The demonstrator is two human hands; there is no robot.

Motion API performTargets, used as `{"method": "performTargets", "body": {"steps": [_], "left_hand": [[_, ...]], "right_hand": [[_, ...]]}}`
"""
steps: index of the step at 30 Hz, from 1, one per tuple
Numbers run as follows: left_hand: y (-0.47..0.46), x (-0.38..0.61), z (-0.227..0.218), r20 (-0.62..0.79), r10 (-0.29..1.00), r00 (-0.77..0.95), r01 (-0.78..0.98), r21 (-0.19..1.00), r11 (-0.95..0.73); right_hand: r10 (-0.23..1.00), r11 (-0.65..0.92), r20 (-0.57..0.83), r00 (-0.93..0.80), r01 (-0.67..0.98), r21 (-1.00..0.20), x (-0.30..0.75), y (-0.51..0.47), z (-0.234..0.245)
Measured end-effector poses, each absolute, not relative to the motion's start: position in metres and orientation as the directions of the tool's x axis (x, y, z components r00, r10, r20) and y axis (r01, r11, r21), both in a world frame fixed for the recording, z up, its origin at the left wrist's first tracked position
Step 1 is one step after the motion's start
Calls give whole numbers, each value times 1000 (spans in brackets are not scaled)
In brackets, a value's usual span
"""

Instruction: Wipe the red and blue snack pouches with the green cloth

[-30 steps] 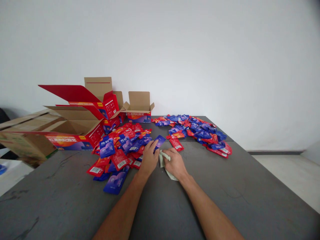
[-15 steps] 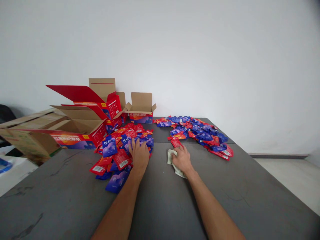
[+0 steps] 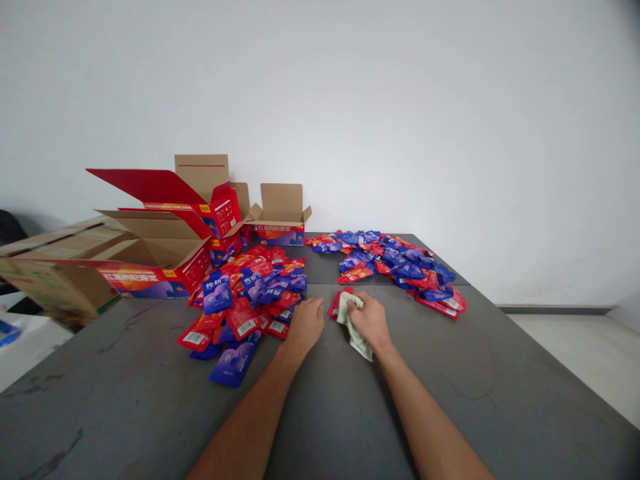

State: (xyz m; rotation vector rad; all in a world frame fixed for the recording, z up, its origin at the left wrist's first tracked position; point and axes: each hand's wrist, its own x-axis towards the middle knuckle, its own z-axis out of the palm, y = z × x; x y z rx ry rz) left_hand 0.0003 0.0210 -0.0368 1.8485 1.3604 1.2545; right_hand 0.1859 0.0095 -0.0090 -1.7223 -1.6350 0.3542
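My right hand (image 3: 369, 319) is closed around a pale crumpled cloth (image 3: 359, 339). Beneath and beside the cloth's far end shows a red sachet (image 3: 335, 307), partly covered by it. To the left, my left hand (image 3: 307, 325) hovers low over the table, fingers loosely bent, nothing visible in them; its fingertips are a short way from the red sachet. Just left of that hand lies a heap of red and blue sachets (image 3: 245, 288). A second, wider pile of sachets (image 3: 400, 263) spreads across the far right of the table.
Open red printed cartons (image 3: 150, 283) stand along the left side of the dark table (image 3: 330, 413), with a smaller open carton (image 3: 281, 233) at the back. Beyond the left edge is a large brown cardboard box (image 3: 60, 287). A white wall (image 3: 400, 120) rises behind.
My left hand has come off the sachet heap and moved right, towards the cloth. My right hand has shifted slightly, and the red sachet now lies nearer and further left.
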Motion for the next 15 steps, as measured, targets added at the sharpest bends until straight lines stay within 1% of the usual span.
{"method": "performTargets", "body": {"steps": [3,5,7,9,11,13,15], "left_hand": [[15,7,-41,337,933,124,451,819,-356],[11,12,-42,315,933,171,469,807,-359],[10,16,-43,303,934,191,424,832,-357],[12,18,-44,293,942,164,278,902,-329],[16,19,-45,240,967,84,64,967,-246],[20,20,-44,144,990,3,-121,982,-143],[22,19,-42,34,998,-44,-245,968,-44]], "right_hand": [[950,-25,229,211,785,-619,191,13,-15],[961,-19,207,183,791,-612,189,13,-18],[969,30,211,130,785,-619,185,11,-19],[971,92,228,73,765,-637,179,9,-19],[970,138,240,39,724,-676,174,7,-18],[969,178,249,14,660,-730,170,4,-18],[964,225,266,-17,589,-777,167,2,-17]]}}
